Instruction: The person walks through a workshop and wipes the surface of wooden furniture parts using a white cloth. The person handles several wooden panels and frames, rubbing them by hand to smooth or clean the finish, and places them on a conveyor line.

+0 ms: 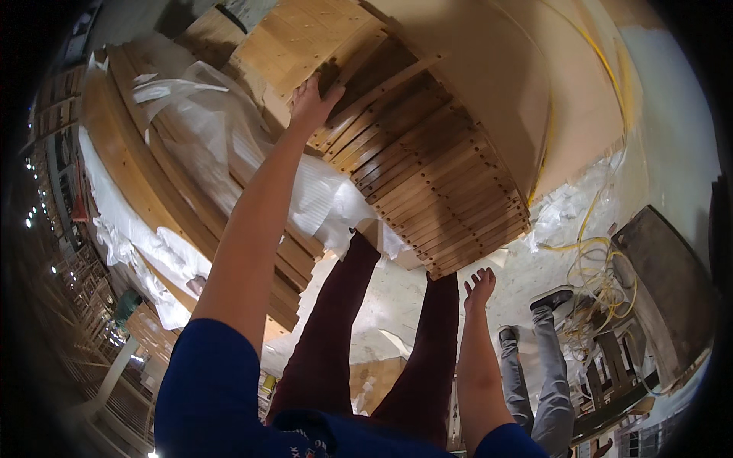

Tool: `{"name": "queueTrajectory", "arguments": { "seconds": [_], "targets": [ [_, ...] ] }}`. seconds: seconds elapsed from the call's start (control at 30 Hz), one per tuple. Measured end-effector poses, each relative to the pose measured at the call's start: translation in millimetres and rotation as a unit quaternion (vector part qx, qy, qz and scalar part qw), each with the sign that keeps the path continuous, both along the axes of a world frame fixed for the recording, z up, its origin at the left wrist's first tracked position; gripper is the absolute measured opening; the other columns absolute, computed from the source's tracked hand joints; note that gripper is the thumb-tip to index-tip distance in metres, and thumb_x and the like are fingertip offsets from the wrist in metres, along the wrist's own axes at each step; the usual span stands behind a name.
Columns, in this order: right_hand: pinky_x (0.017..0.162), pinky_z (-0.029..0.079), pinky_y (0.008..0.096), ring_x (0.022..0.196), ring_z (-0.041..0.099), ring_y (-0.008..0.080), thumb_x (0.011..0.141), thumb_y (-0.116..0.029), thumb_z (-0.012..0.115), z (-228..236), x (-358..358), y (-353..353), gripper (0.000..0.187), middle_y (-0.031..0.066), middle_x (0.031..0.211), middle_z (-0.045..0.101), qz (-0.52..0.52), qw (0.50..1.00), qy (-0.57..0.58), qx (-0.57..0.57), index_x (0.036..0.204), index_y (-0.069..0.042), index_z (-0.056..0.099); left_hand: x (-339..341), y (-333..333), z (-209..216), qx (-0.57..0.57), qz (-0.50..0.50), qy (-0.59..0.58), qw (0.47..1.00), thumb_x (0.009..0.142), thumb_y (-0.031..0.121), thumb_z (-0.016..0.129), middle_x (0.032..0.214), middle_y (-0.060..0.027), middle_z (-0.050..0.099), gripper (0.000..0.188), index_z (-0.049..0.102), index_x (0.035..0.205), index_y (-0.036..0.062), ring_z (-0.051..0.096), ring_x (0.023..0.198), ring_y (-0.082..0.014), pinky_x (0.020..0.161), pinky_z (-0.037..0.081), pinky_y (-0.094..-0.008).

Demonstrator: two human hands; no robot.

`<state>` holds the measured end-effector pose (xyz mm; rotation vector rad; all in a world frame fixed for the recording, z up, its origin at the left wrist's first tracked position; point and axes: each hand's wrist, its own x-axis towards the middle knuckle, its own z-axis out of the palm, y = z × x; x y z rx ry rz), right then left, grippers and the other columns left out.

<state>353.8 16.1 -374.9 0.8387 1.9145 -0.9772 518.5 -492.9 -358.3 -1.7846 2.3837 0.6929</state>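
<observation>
Pale concrete floor [393,298] shows between the person's dark trousers [324,336], in what looks like a workshop. Nearest is a blue shirt [210,382]; small light lettering sits on its front, cut off by the lower edge and partly too blurred to read. No label can be made out on the wood.

Just ahead, the right hand [479,290] hangs with fingers loosely parted and slightly curled, holding nothing, near the lower corner of a row of wooden slats [439,183] dotted with dark fastenings. Farther up, the left hand [311,105] lies at the edge of a lighter wooden panel [305,34], thumb apart from the fingers; how firmly it grips, I cannot tell. Steady handling would likely want both palms on solid wood, fingers clear of the gaps, and even support so the slats don't rack.

To the left, crumpled clear plastic wrap [206,114] lies beside long curved boards [145,168]. Beyond the slats is a broad brown sheet [489,91]. At right are another person's grey-trousered legs [550,382] and a tangled yellow hose [599,267]. Lights dot the dim far left.
</observation>
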Motion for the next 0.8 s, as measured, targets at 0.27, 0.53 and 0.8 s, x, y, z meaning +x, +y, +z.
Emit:
{"name": "queueTrajectory", "arguments": {
  "seconds": [0.27, 0.53, 0.8],
  "targets": [
    [0.078, 0.044, 0.0363, 0.096, 0.052, 0.0191, 0.088, -0.033, 0.050, -19, -6, -4, 0.038, 0.0057, 0.109, 0.050, -0.053, 0.996, 0.000, -0.069, 0.118, -0.012, 0.042, -60, 29, -64, 0.011, -0.079, -0.033, 0.996, 0.080, 0.062, 0.048, 0.138, -0.0165, 0.029, 0.074, 0.035, 0.136, 0.0141, 0.025, 0.129, -0.0336, 0.103, 0.022, -0.0496],
    [0.080, 0.041, 0.0373, 0.099, 0.049, 0.0186, 0.088, -0.033, 0.049, -26, -3, -15, 0.037, 0.0050, 0.109, 0.050, -0.029, 0.998, 0.054, -0.015, 0.117, -0.010, 0.046, -70, 69, -66, -0.024, -0.091, -0.045, 0.995, 0.078, 0.064, 0.049, 0.135, -0.0181, 0.033, 0.076, 0.033, 0.136, 0.0172, 0.031, 0.122, -0.0346, 0.098, 0.026, -0.0535],
    [0.077, 0.042, 0.0352, 0.102, 0.050, 0.0221, 0.089, -0.036, 0.046, -29, -4, -37, 0.041, 0.0071, 0.114, 0.051, -0.155, 0.986, 0.029, -0.059, 0.121, -0.009, 0.043, -5, -62, -81, -0.053, 0.012, -0.038, 0.998, 0.077, 0.068, 0.047, 0.134, -0.0252, 0.033, 0.083, 0.036, 0.134, 0.0092, 0.033, 0.124, -0.0385, 0.100, 0.029, -0.0480]
  ]
}}
